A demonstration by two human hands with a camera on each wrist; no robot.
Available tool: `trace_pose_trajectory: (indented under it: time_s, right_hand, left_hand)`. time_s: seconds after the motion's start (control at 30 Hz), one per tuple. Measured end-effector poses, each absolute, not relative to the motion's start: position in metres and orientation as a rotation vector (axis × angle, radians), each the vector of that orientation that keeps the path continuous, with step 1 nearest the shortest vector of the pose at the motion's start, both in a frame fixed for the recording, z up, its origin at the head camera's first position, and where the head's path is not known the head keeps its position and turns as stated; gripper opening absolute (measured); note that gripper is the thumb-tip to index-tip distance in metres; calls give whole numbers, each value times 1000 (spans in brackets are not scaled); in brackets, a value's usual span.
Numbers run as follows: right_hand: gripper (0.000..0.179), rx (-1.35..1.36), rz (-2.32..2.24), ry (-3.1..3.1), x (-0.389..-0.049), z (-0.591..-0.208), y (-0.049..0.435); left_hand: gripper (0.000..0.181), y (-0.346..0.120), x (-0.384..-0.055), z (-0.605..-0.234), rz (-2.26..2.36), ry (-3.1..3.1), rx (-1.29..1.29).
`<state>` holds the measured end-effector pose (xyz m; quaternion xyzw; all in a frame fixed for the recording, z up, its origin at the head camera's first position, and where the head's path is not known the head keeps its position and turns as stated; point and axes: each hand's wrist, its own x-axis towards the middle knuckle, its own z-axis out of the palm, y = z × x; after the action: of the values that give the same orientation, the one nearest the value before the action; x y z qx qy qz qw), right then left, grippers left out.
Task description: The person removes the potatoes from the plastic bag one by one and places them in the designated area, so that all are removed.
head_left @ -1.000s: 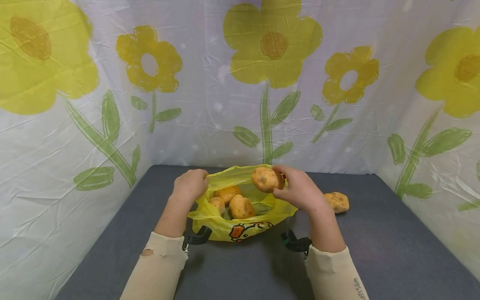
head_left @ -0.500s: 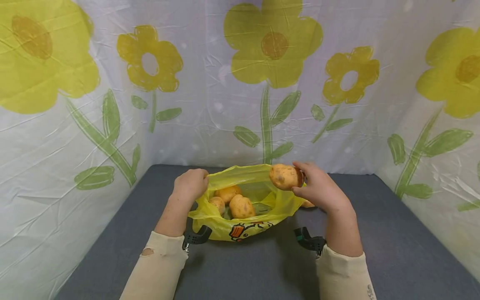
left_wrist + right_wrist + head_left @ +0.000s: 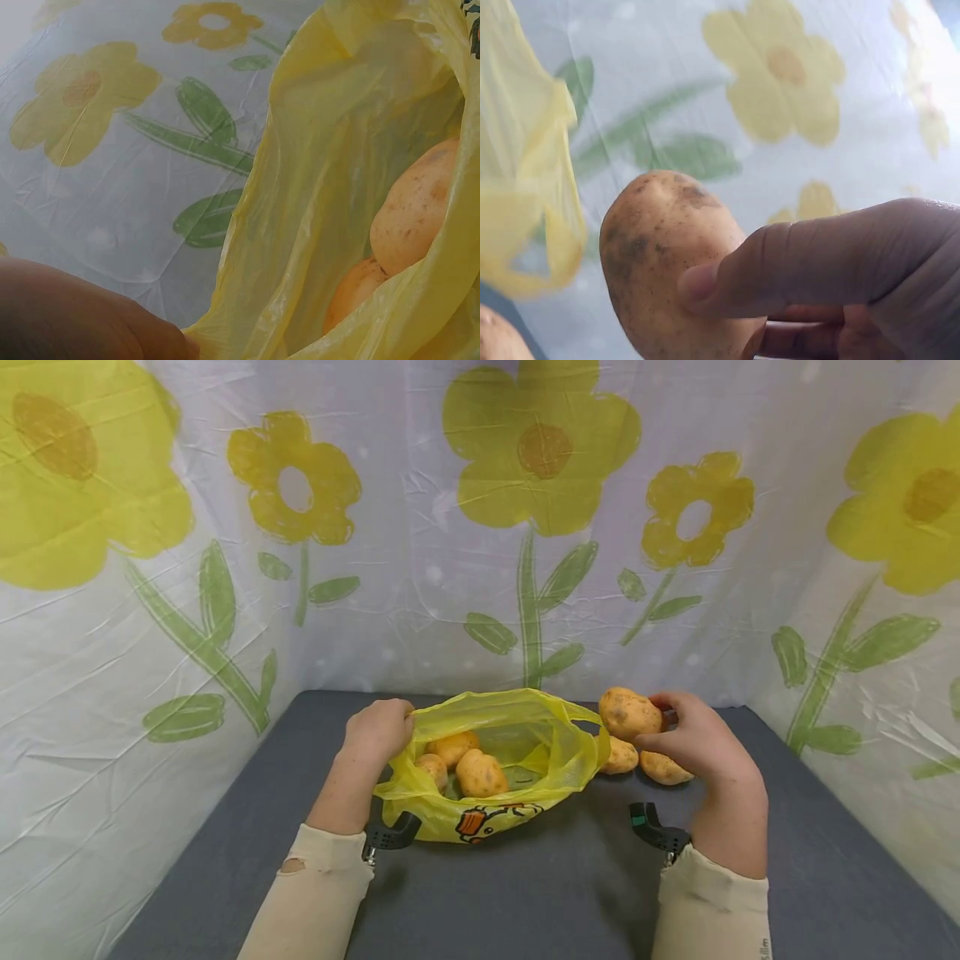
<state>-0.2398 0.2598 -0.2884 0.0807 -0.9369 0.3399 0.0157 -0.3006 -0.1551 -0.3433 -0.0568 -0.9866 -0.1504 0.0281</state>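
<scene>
A thin yellow plastic bag [image 3: 570,760] with a cartoon print on its front lies with its mouth spread wide. Its left rim is pinched by my left hand [image 3: 378,732]. Inside, 3 potatoes show, the frontmost potato [image 3: 482,774] nearest the middle. Just right of the bag's mouth, my right hand [image 3: 697,735] grips another potato [image 3: 628,712], held up above the table. In the right wrist view the thumb presses on this potato's [image 3: 664,255] side, which has dark spots.
Below the held potato, two loose potatoes lie on the dark grey table [image 3: 525,893], one potato [image 3: 621,756] beside the bag and another potato [image 3: 664,768] to its right. A white cloth [image 3: 405,610] printed with yellow flowers hangs behind and at both sides.
My right hand has carried its potato rightward, from over the bag's mouth to beyond its right edge. The left hand and the bag have stayed nearly still.
</scene>
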Motion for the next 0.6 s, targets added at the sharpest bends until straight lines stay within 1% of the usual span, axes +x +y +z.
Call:
trace_pose_trajectory:
  time_s: [0.1,0.27,0.43,0.47,0.53,0.6]
  right_hand:
    - [80,136,1088,-2973,-240,-295,276]
    - [82,19,1099,-3075,-242,-303,292]
    - [76,32,1113,-3209,-250,-313,292]
    - [73,53,1101,-3240,-253,-316,290]
    - [61,105,1087,-3287,-256,-322,286]
    - [62,125,1075,-3327,-260,-329,282]
  left_hand:
    - [34,-155,-300,-343,-461,-3044,-172]
    - [33,-156,-300,-344,-467,-3040,-180]
    - [31,-156,-300,-344,-480,-3038,-184]
    - [31,-156,-300,-344,-480,-3037,-186]
    - [30,-156,-300,-344,-477,-3035,-188]
    - [30,-156,-300,-343,-480,-3035,-191]
